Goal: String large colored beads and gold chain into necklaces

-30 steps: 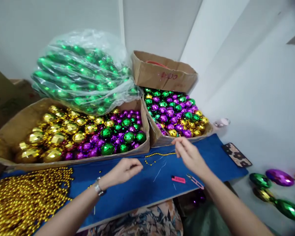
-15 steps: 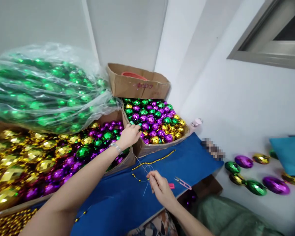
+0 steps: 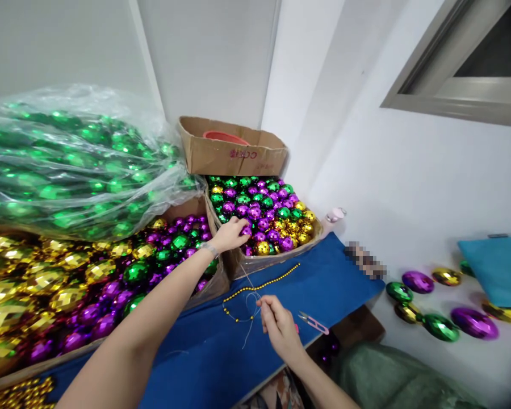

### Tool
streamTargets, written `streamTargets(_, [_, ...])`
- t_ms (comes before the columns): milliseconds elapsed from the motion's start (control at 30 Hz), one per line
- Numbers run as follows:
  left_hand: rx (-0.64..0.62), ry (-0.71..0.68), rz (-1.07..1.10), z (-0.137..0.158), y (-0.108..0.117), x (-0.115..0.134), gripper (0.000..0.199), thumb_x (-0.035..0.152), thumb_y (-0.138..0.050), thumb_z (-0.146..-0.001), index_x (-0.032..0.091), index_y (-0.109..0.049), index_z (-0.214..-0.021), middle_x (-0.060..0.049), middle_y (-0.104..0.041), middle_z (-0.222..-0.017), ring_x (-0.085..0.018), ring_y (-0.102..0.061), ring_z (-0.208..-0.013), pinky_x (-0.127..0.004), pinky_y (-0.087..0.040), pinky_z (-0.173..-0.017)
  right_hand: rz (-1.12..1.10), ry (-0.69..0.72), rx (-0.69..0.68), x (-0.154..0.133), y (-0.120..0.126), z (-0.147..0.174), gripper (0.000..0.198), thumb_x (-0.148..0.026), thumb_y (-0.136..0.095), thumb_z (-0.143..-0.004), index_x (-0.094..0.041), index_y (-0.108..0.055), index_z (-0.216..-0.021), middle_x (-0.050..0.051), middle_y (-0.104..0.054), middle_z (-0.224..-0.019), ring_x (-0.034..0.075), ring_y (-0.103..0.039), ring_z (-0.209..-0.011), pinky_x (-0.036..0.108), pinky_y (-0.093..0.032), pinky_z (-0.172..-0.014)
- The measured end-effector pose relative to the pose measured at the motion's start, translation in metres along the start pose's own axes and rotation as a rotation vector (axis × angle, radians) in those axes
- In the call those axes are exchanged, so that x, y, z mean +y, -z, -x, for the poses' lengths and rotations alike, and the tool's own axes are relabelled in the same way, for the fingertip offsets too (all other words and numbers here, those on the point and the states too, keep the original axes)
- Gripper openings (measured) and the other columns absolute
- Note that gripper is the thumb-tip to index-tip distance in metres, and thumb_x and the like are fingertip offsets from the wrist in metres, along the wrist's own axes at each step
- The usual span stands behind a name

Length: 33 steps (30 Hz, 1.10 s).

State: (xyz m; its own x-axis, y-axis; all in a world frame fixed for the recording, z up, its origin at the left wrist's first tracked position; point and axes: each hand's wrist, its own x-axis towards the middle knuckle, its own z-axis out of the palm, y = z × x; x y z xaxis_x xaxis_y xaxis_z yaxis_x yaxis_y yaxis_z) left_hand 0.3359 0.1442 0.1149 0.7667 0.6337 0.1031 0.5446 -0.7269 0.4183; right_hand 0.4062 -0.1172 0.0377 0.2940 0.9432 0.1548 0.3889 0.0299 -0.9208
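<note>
My left hand (image 3: pixel 230 234) curls its fingers around a purple bauble (image 3: pixel 246 230) in the box (image 3: pixel 276 258) at one o'clock; my right hand (image 3: pixel 279 326) pinches thread (image 3: pixel 249 289) beside the gold bead strand (image 3: pixel 259 284).

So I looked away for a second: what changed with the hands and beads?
The left hand left the blue cloth, reached into the right-hand box and closed on a purple ball. The right hand drew back toward the body, still pinching the thread. The gold bead strand stays on the cloth.

- A purple faceted ball (image 3: pixel 246 230) sits among mixed shiny balls at the small box's (image 3: pixel 272 260) near edge.
- A gold bead strand (image 3: pixel 259 284) lies curved on blue cloth.
</note>
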Motion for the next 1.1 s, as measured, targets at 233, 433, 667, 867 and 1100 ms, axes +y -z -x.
streamTargets(233, [0.178,0.183,1.686,0.112,0.023,-0.013,0.040,0.041,-0.055,-0.087,0.025,-0.053,-0.123,-0.007,-0.062,-0.115,-0.022,-0.067,-0.090,-0.038,-0.057,-0.077,0.169,0.221,0.080,-0.013,0.006,-0.007,0.019,-0.026,-0.040,-0.099,-0.020,-0.058,-0.101,0.003,-0.066,-0.085,0.012,-0.064,-0.070,0.020,-0.049,-0.065])
streamTargets(433, [0.332,0.408,1.893,0.177,0.006,-0.018,0.044,0.036,-0.070,-0.078,0.017,-0.060,-0.116,-0.008,-0.069,-0.099,-0.017,-0.068,-0.074,-0.024,-0.057,-0.061,0.298,0.430,0.028,-0.012,-0.009,-0.012,0.017,-0.018,-0.042,-0.097,-0.019,-0.058,-0.104,0.004,-0.069,-0.090,0.015,-0.067,-0.079,0.023,-0.051,-0.072])
streamTargets(667, [0.439,0.536,1.837,0.194,-0.008,-0.018,0.036,0.038,-0.066,-0.081,0.021,-0.062,-0.112,-0.005,-0.069,-0.097,-0.014,-0.065,-0.073,-0.023,-0.056,-0.060,0.458,0.482,-0.041,-0.011,-0.021,-0.011,0.022,-0.018,-0.040,-0.098,-0.018,-0.061,-0.104,0.007,-0.071,-0.090,0.017,-0.068,-0.078,0.027,-0.051,-0.072])
streamTargets(867, [0.421,0.517,1.746,0.198,-0.006,-0.014,0.039,0.043,-0.069,-0.078,0.023,-0.062,-0.111,-0.003,-0.065,-0.097,-0.012,-0.063,-0.072,-0.023,-0.054,-0.059,0.507,0.462,-0.065,-0.011,-0.023,-0.010,0.025,-0.019,-0.039,-0.098,-0.018,-0.063,-0.104,0.008,-0.071,-0.091,0.018,-0.069,-0.080,0.028,-0.051,-0.074])
streamTargets(1100, [0.477,0.353,1.490,0.207,-0.023,0.005,0.055,0.024,-0.078,-0.070,0.025,-0.057,-0.121,-0.005,-0.061,-0.111,-0.016,-0.060,-0.089,-0.031,-0.055,-0.077,0.477,0.436,-0.059,-0.011,-0.035,-0.010,0.023,-0.019,-0.040,-0.097,-0.018,-0.062,-0.103,0.007,-0.071,-0.091,0.017,-0.068,-0.077,0.027,-0.050,-0.072])
